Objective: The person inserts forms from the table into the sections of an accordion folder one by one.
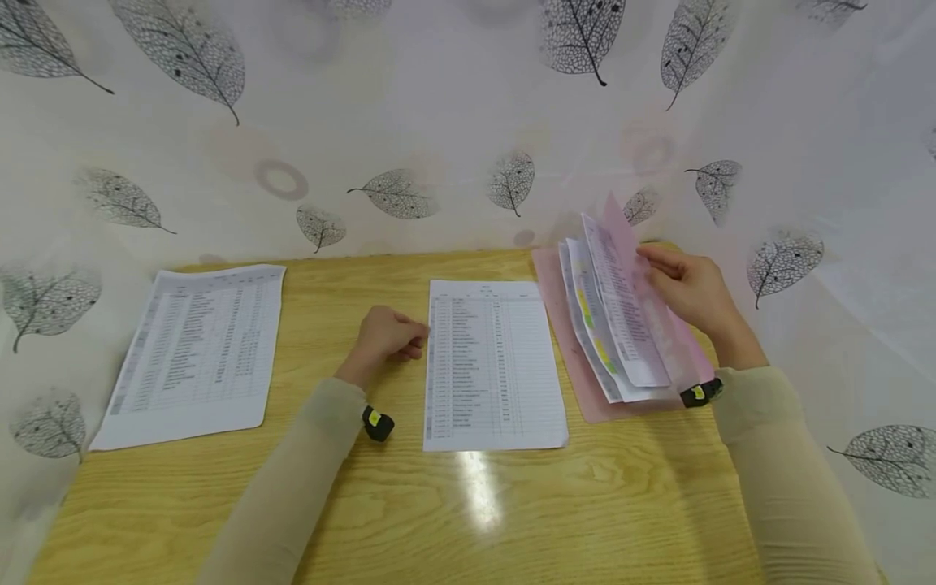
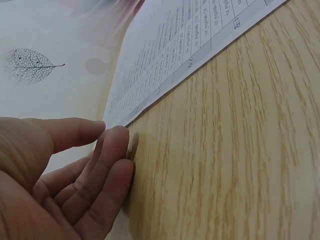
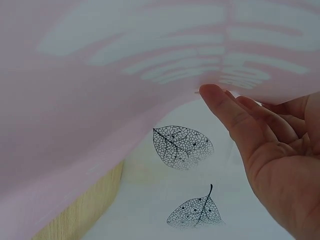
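My left hand (image 1: 392, 335) is at the left edge of a printed table sheet (image 1: 497, 366) in the middle of the table. Its thumb and forefinger pinch that edge, as the left wrist view (image 2: 75, 175) of the hand shows. My right hand (image 1: 691, 296) holds up the raised cover of a pink folder (image 1: 574, 349) by its edge, fingers and thumb together. Several printed sheets (image 1: 621, 301) stand tilted inside the folder, some with yellow and green highlighting. The cover's glossy pink underside (image 3: 100, 100) fills much of the right wrist view.
Another printed sheet (image 1: 193, 349) lies at the left end of the wooden table (image 1: 439, 520), slightly curled. A white leaf-patterned curtain (image 1: 439, 106) hangs behind the table and at both sides, close to the folder.
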Available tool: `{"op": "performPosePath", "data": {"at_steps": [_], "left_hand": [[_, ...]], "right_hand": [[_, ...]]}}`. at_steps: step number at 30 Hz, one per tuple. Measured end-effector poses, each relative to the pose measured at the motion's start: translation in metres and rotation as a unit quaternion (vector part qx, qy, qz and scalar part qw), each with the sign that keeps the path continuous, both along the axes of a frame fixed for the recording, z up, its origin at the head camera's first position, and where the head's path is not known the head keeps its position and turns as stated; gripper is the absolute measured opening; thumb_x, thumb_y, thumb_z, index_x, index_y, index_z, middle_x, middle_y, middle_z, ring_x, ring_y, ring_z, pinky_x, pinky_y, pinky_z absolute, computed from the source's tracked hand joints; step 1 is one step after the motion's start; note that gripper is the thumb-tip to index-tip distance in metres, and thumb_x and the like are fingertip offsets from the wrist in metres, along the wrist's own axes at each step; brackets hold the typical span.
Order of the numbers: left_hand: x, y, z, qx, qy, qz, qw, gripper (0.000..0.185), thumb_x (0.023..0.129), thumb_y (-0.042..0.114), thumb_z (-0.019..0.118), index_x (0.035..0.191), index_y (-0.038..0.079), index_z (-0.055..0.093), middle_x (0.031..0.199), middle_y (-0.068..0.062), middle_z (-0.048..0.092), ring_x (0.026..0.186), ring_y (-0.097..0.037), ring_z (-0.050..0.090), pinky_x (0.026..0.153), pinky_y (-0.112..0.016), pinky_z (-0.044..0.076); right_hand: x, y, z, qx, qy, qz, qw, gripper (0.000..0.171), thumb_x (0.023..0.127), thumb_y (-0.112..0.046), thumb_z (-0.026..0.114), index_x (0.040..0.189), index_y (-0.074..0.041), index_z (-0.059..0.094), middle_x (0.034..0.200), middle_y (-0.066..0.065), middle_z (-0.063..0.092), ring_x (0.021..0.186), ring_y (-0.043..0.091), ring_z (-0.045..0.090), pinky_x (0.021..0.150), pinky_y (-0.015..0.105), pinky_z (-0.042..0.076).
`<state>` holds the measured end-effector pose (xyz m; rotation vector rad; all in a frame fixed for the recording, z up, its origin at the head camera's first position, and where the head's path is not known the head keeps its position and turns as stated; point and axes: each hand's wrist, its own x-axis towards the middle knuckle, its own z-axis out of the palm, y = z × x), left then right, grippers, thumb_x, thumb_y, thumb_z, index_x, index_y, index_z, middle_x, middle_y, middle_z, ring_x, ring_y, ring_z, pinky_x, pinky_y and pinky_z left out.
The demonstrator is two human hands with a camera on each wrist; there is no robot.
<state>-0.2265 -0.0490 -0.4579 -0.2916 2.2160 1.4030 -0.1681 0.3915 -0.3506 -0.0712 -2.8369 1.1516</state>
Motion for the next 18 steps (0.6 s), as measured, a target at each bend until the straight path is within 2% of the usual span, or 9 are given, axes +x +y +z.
{"op": "performPosePath", "data": {"at_steps": [11,18], "left_hand": [[0.000,0.010,0.002,-0.049,0.015,-0.009,0.9986,0.024,0.093,0.019,0.081,0.106,-0.001,0.079,0.075,-0.005,0.074,0.061,-0.012,0.072,0.057,-0.022,0.060],[0.000,0.013,0.002,-0.054,0.019,-0.012,0.9983,0.022,0.093,0.018,0.080,0.105,0.000,0.079,0.074,-0.004,0.073,0.062,-0.012,0.071,0.055,-0.020,0.057]], "right_hand": [[0.002,-0.001,0.001,0.007,0.005,0.001,1.000,0.043,0.107,-0.022,0.057,0.146,-0.006,0.062,0.148,0.021,0.061,0.100,-0.024,0.053,0.078,-0.001,0.046],[0.001,-0.002,0.002,0.004,-0.007,0.000,1.000,0.044,0.107,-0.021,0.057,0.148,-0.007,0.061,0.150,0.021,0.060,0.098,-0.024,0.052,0.077,0.000,0.047]]}}
